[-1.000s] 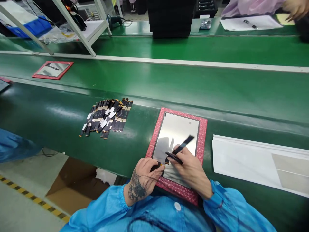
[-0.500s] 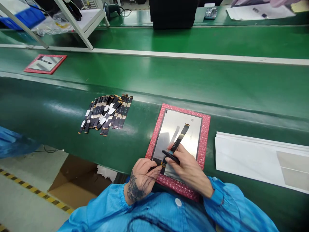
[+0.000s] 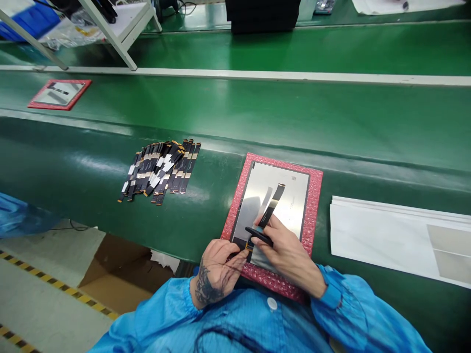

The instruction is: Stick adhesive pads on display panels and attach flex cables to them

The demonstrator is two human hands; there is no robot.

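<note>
In front of me an LCD panel (image 3: 292, 206) with a silvery back lies on pink bubble wrap (image 3: 313, 206). My right hand (image 3: 287, 245) is closed over the panel's lower half, holding a black flex cable (image 3: 271, 208) that slants up and right. A slim black stick-like tool (image 3: 259, 236) is also in that hand, pointing left. My left hand (image 3: 221, 262) is closed at the panel's lower left edge, its fingertips pressed at the cable's gold lower end. The fingers partly hide the joint there.
A pile of flex cables (image 3: 158, 169) lies on the green bench to the left. White sheets (image 3: 379, 235) lie at right. Another panel on pink wrap (image 3: 59, 93) sits at the far left. Beyond are a white rail (image 3: 221, 73) and a white stand (image 3: 110, 37). A cardboard box (image 3: 121, 269) is below.
The view has shifted slightly. Both hands stay at the panel's lower edge, and the flex cable's upper end has swung a little to the left.
</note>
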